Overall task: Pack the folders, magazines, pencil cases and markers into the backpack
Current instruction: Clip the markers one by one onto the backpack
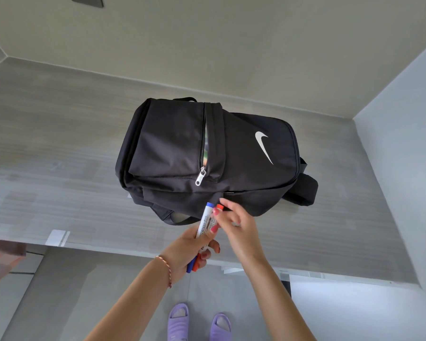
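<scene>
A black backpack (177,143) with a white swoosh lies flat on the grey table (47,143). Its front pocket zip stands partly open, with something colourful showing inside. My left hand (187,252) grips two markers (205,222), one with blue caps and one with red caps, their tips pointing at the bag's near edge. My right hand (236,225) sits just right of the markers, fingertips touching the red marker's top end and the backpack's near side seam. Whether the main compartment is open is hidden from here.
The table fills a corner, with walls behind (207,40) and at the right (403,143). A white strip (57,237) lies near the table's front edge on the left. Below it are the floor and my feet in purple slippers (199,323).
</scene>
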